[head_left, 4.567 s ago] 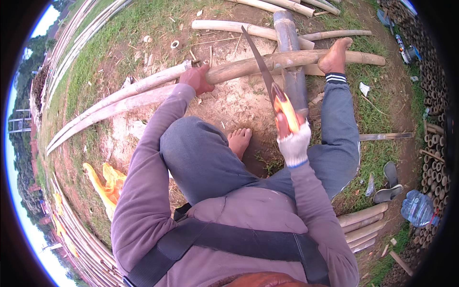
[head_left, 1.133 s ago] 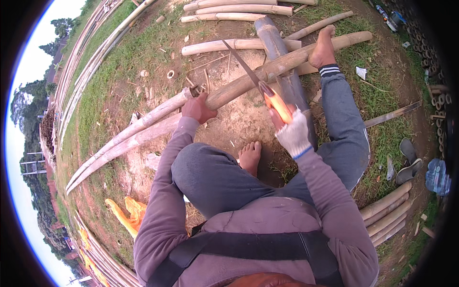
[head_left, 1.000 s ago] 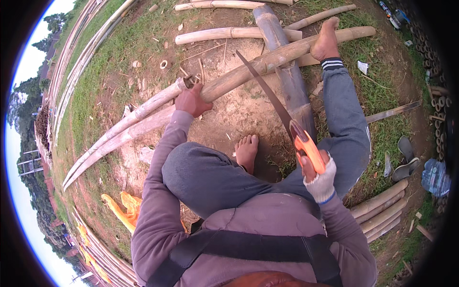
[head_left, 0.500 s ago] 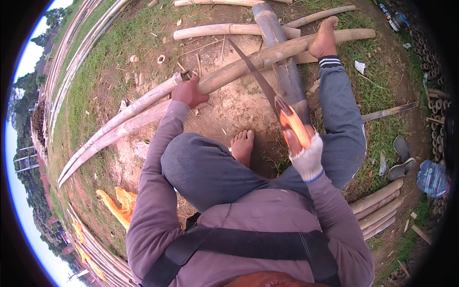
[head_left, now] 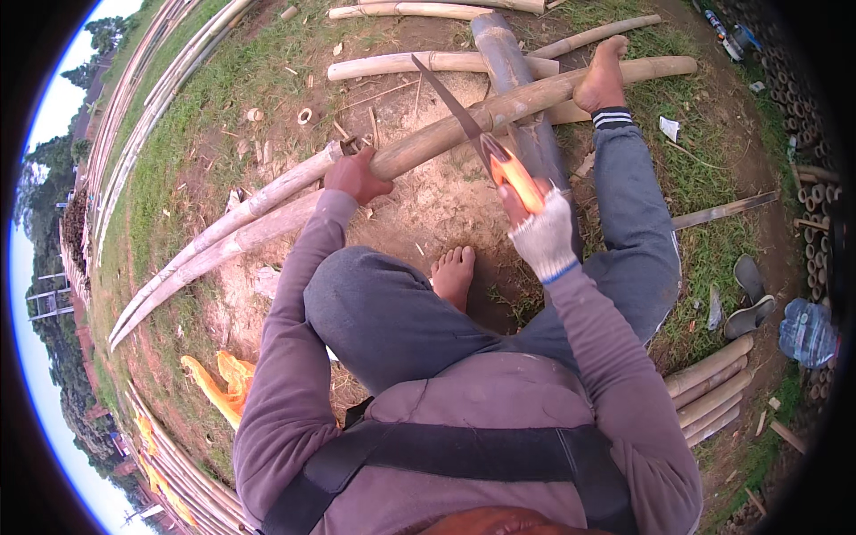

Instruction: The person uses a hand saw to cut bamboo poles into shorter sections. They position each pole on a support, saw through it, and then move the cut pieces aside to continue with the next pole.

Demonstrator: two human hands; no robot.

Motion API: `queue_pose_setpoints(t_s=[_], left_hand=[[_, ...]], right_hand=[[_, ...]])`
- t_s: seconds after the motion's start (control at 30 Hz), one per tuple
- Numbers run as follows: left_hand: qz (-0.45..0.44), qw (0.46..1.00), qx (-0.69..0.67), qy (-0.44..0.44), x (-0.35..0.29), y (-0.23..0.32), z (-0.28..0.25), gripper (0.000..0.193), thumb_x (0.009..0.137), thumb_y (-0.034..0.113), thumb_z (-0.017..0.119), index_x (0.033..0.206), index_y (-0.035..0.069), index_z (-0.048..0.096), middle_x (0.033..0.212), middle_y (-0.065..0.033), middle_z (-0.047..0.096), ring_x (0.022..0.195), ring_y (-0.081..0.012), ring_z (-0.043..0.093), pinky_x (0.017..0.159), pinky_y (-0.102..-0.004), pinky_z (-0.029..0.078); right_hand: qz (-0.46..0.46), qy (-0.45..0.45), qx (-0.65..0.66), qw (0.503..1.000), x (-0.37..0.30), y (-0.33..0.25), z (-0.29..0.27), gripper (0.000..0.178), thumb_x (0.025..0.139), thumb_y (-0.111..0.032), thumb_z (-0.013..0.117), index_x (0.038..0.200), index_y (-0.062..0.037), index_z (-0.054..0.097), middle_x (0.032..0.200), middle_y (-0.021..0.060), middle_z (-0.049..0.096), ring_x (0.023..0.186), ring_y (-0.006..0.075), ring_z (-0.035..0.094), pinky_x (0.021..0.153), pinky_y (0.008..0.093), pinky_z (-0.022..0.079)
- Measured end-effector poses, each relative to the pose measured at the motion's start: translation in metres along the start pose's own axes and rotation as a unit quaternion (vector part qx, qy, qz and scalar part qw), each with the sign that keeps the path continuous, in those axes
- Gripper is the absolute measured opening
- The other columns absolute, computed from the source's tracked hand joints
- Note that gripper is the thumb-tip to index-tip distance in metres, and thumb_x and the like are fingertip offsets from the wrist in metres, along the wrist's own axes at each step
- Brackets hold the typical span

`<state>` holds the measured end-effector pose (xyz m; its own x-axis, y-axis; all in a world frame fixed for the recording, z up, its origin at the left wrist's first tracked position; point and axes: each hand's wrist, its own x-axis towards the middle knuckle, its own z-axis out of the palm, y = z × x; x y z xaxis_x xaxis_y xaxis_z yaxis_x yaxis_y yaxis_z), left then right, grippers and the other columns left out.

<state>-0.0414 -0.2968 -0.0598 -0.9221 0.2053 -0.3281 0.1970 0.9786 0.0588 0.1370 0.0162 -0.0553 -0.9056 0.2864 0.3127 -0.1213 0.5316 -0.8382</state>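
My left hand (head_left: 358,176) is wrapped round a long bamboo pole (head_left: 423,152), closed on it. Right beside that hand is the cut end of a second bamboo pole (head_left: 285,181). In a white fingerless glove, my right hand (head_left: 539,218) grips the orange handle of a handsaw (head_left: 453,105). Its blade lies across the pole, just left of a thick dark bamboo log (head_left: 538,147) that props the pole up. Whether the teeth are in a cut cannot be made out. My bare right foot (head_left: 602,76) presses on the pole's far right part.
Pale sawdust (head_left: 428,201) covers the ground around my left foot (head_left: 453,275). Another bamboo length (head_left: 401,64) lies beyond. Cut bamboo pieces (head_left: 713,397), grey shoes (head_left: 749,299) and a clear plastic jug (head_left: 807,332) are at right. Orange cloth (head_left: 230,383) lies at left.
My right hand has moved the saw forward and to the left, so its blade tip reaches farther past the pole. My left hand keeps its hold on the pole.
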Motion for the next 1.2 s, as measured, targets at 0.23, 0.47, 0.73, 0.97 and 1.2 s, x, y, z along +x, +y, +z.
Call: queue_pose_setpoints(t_s=[0.23, 0.47, 0.73, 0.97, 1.2], left_hand=[[0.0, 1.0, 0.0, 0.016, -0.006, -0.003, 0.01, 0.077, 0.071, 0.054, 0.086, 0.134, 0.013, 0.069, 0.103, -0.0232, 0.08, 0.098, -0.0438, 0.077, 0.089, -0.0526, 0.062], [-0.004, 1.0, -0.001, 0.001, -0.001, 0.009, -0.003, 0.072, 0.072, 0.051, 0.087, 0.129, 0.011, 0.069, 0.101, -0.023, 0.079, 0.097, -0.0434, 0.078, 0.09, -0.051, 0.062], [-0.006, 1.0, 0.027, 0.007, 0.002, 0.024, 0.003, 0.062, 0.076, 0.043, 0.087, 0.127, 0.013, 0.067, 0.11, -0.0199, 0.079, 0.106, -0.0397, 0.078, 0.092, -0.05, 0.062], [0.035, 0.999, 0.025, -0.023, 0.01, 0.046, -0.013, 0.053, 0.08, 0.035, 0.082, 0.127, 0.013, 0.068, 0.108, -0.0186, 0.08, 0.103, -0.0388, 0.078, 0.091, -0.0488, 0.062], [0.005, 1.0, -0.006, -0.003, -0.008, 0.017, 0.002, 0.046, 0.078, 0.029, 0.08, 0.118, 0.009, 0.066, 0.097, -0.0178, 0.079, 0.093, -0.0389, 0.079, 0.086, -0.0488, 0.063]], right_hand=[[0.102, -0.061, 0.038, 0.992, -0.117, -0.019, -0.104, 0.024, 0.1, -0.02, 0.079, 0.103, 0.0031, 0.073, 0.081, 0.0128, 0.069, 0.064, 0.0267, 0.067, 0.06, 0.039, 0.05], [0.018, -0.011, 0.018, 1.0, 0.06, 0.006, 0.03, 0.044, 0.099, -0.038, 0.081, 0.095, 0.0043, 0.067, 0.069, 0.0174, 0.066, 0.061, 0.0316, 0.066, 0.059, 0.0426, 0.051], [0.106, -0.078, 0.239, 0.962, 0.041, 0.008, 0.028, 0.032, 0.108, -0.023, 0.073, 0.124, 0.0031, 0.064, 0.091, 0.0046, 0.072, 0.068, 0.008, 0.066, 0.059, 0.0243, 0.053], [0.116, -0.022, 0.13, 0.984, -0.007, 0.006, -0.021, 0.026, 0.107, -0.023, 0.076, 0.117, -0.0015, 0.066, 0.088, 0.001, 0.071, 0.067, 0.0041, 0.062, 0.056, 0.0219, 0.05], [0.208, -0.039, 0.259, 0.943, -0.107, -0.029, -0.115, 0.032, 0.108, -0.027, 0.073, 0.117, 0.0023, 0.062, 0.094, 0.01, 0.076, 0.077, 0.0117, 0.07, 0.069, 0.0254, 0.056]])
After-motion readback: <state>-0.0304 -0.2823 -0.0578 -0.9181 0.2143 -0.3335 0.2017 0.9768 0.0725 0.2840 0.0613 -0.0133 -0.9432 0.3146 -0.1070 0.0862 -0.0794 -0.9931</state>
